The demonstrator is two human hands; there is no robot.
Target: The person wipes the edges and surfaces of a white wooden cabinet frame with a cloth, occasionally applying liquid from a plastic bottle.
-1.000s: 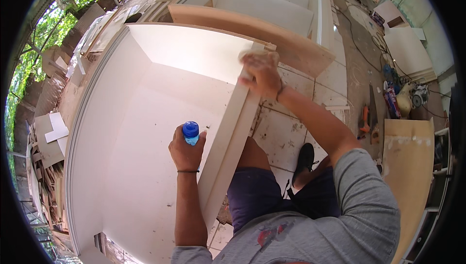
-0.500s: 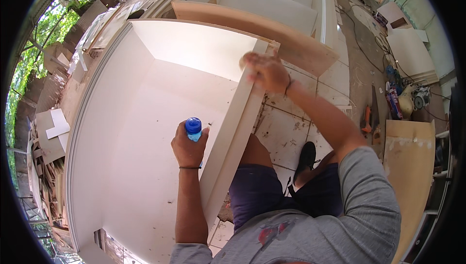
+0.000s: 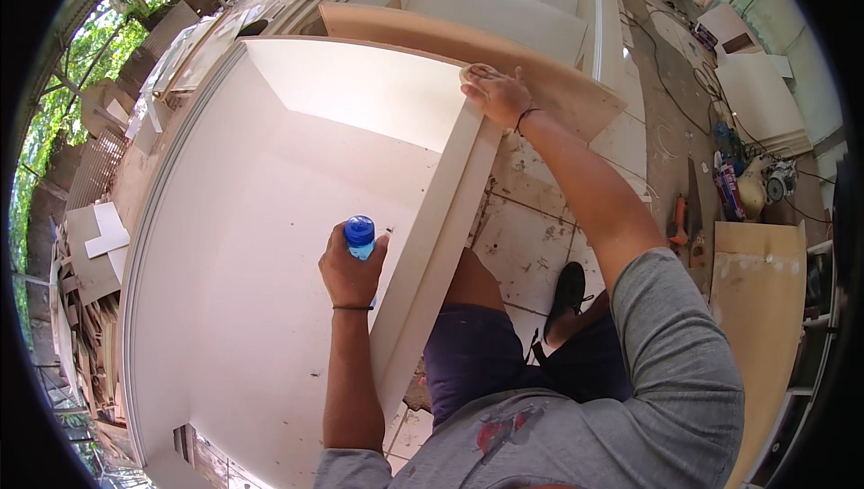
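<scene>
A white open-fronted cabinet (image 3: 256,219) lies on its back before me. Over its inside, my left hand (image 3: 349,273) grips a bottle (image 3: 360,235) with a dark blue cap and light blue body. The fingers wrap around the bottle, which points up toward me. At the far right corner of the cabinet, my right hand (image 3: 500,96) presses a pale tan pad (image 3: 476,73) onto the edge. Whether the pad is cloth or sponge I cannot tell. My right arm reaches across the white side rail (image 3: 434,219).
A brown board (image 3: 486,39) stands just beyond the cabinet, with another white cabinet (image 3: 495,8) behind it. At right lie an orange-handled saw (image 3: 681,219), power tools, cables and a tan panel (image 3: 758,309). Scrap wood (image 3: 94,336) is piled at left. Dusty tiles (image 3: 531,237) cover the floor.
My right hand, with the pad, has moved a little farther along the rail to the cabinet's far corner. My left hand and the bottle have hardly moved.
</scene>
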